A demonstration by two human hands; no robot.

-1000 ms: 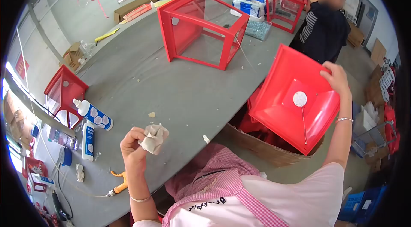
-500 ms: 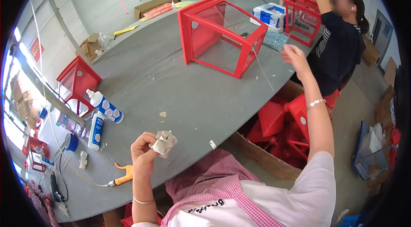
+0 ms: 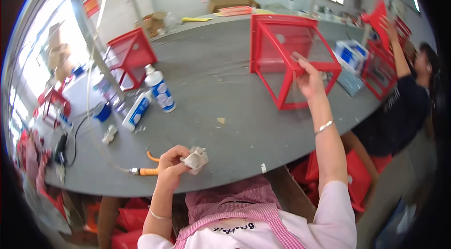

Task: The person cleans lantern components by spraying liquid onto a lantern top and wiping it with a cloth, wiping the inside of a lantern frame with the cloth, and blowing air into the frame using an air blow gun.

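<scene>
My left hand (image 3: 173,163) is closed on a crumpled whitish cloth (image 3: 195,160) above the table's near edge. My right hand (image 3: 309,79) reaches to the red frame with clear panels (image 3: 287,90), which lies on its side on the grey table (image 3: 206,108). Its fingers overlap the frame's near corner and look slightly blurred; whether they grip it I cannot tell. An orange air gun (image 3: 149,171) lies beside my left hand, partly hidden by it.
A white-and-blue bottle (image 3: 159,90), a blue-and-white tube (image 3: 137,110) and another red frame (image 3: 131,56) are at the left. A co-worker (image 3: 404,103) holds a red part at the right. Red pieces (image 3: 354,178) lie below the table edge.
The view has turned, shifting the table and frames. My right hand has moved from beyond the frame's right side onto its near corner. My left hand still holds the cloth.
</scene>
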